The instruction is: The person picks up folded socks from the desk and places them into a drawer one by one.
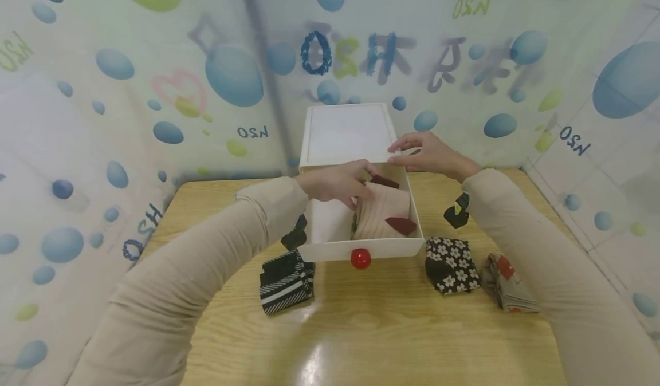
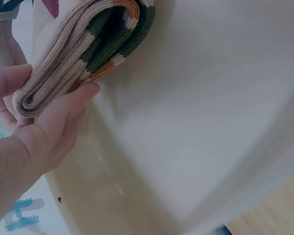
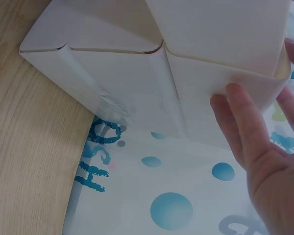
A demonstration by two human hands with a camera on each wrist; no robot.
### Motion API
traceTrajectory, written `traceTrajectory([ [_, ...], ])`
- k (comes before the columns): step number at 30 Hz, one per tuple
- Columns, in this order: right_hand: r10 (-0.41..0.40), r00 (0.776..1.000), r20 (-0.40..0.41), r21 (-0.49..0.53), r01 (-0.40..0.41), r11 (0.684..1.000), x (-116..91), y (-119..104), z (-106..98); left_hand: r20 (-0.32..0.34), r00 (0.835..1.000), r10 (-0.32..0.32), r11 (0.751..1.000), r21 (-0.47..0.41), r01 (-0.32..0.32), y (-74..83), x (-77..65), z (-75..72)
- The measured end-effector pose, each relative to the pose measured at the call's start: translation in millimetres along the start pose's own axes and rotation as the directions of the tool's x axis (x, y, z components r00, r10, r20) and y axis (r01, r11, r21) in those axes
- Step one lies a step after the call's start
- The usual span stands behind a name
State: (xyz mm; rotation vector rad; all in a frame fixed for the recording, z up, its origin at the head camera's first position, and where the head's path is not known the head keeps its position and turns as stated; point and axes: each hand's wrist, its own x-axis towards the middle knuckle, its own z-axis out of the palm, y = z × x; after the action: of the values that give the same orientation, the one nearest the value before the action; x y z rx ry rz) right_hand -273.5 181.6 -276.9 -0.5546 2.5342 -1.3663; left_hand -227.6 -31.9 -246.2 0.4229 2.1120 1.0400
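Note:
A white box with its drawer (image 1: 330,225) pulled out toward me stands on the table; a round red knob (image 1: 361,258) is on the drawer's front. Inside, to the right, lie folded beige socks (image 1: 389,203) with dark red patches. My left hand (image 1: 337,181) reaches into the drawer and grips the folded socks (image 2: 63,58) at one end, thumb and fingers on opposite sides; green and orange bands show in the fold. My right hand (image 1: 433,154) is at the box's right front edge, its nearly straight fingers (image 3: 247,115) touching the outer side wall.
Black-and-white striped folded socks (image 1: 286,283) lie left of the drawer. To the right are black floral socks (image 1: 452,266), grey socks with a red patch (image 1: 510,286) and a small black item (image 1: 456,213). A patterned sheet (image 1: 232,140) hangs behind the wooden table.

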Motion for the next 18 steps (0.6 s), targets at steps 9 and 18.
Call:
traceTrajectory([
  [9,0.0,1.0,0.003,-0.003,0.001,1.0,-1.1,-0.3,0.3,-0.02,1.0,-0.007,0.999,0.032,0.008,0.7,1.6,0.7],
  [18,0.006,1.0,0.007,0.013,-0.006,1.0,-0.5,0.0,0.8,0.003,1.0,0.025,0.985,0.171,-0.026,2.8,1.4,-5.1],
])
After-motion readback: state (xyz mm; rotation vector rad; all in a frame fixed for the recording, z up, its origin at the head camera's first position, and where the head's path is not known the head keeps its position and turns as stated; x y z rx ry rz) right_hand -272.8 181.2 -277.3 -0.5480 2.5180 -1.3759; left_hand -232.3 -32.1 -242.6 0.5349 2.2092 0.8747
